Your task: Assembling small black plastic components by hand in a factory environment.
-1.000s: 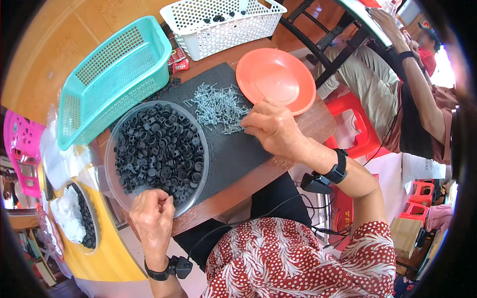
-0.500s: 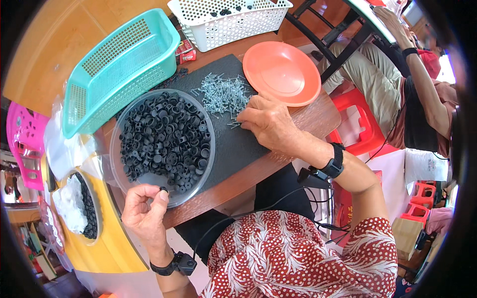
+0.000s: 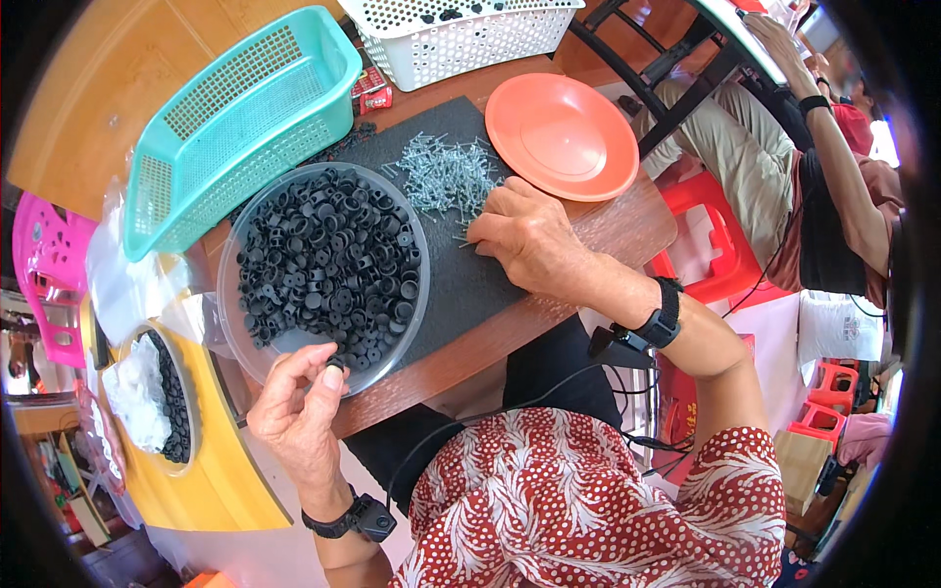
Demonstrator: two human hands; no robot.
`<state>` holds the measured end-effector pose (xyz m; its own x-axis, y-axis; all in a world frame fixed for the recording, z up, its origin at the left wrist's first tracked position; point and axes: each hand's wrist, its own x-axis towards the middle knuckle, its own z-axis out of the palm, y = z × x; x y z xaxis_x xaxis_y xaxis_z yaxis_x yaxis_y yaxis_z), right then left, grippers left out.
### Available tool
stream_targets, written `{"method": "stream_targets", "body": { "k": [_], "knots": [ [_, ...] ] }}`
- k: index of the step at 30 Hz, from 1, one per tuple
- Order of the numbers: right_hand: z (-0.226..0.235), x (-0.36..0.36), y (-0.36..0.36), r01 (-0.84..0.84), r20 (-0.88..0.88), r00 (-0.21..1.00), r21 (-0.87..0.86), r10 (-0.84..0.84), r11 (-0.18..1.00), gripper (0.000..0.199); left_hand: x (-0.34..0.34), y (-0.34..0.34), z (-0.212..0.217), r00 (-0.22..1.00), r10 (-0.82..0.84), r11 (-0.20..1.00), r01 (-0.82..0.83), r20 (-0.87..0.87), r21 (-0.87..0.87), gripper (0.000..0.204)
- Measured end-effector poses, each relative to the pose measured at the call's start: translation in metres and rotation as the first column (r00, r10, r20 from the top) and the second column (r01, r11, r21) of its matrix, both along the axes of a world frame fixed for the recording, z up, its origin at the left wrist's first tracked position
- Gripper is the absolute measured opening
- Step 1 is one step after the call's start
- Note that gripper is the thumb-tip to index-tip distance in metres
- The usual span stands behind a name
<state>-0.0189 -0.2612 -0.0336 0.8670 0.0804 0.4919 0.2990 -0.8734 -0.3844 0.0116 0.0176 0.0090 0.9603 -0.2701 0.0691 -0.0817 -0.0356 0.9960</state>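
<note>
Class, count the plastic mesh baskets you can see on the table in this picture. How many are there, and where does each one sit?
2. A teal basket lies at the table's far left, behind the bowl of black caps. A white basket stands at the far edge, partly cropped.

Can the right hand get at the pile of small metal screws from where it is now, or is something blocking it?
Probably yes. The right hand rests on the dark mat with its fingers at the near edge of the screw pile. Nothing lies between them; the orange plate sits off to the side.

L hand (image 3: 299, 397) pinched, R hand (image 3: 524, 235) curled, palm-down
</note>
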Motion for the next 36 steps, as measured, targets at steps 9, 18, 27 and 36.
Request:
{"method": "stream_targets", "body": {
  "k": [9,18,27,36],
  "knots": [
    [0.000,0.007,0.001,0.028,-0.016,0.999,-0.096,-0.029,0.995,0.011,-0.001,-0.002,0.003,0.997,0.002,0.994,-0.011,-0.080,-0.111,0.018],
    [0.004,-0.003,0.009,-0.006,-0.024,1.000,-0.074,0.004,0.997,0.013,0.000,-0.004,0.002,0.996,-0.018,0.980,0.000,-0.089,-0.197,0.018],
    [0.028,-0.013,0.036,0.089,-0.222,0.975,0.407,0.004,0.909,0.008,-0.003,-0.010,-0.001,0.980,-0.117,0.947,0.061,-0.163,-0.317,0.017],
    [0.057,-0.020,0.085,-0.079,-0.151,0.934,0.795,0.323,0.601,0.010,-0.006,-0.019,0.001,0.988,-0.082,0.976,0.053,-0.130,-0.211,0.020]
  ]
}}
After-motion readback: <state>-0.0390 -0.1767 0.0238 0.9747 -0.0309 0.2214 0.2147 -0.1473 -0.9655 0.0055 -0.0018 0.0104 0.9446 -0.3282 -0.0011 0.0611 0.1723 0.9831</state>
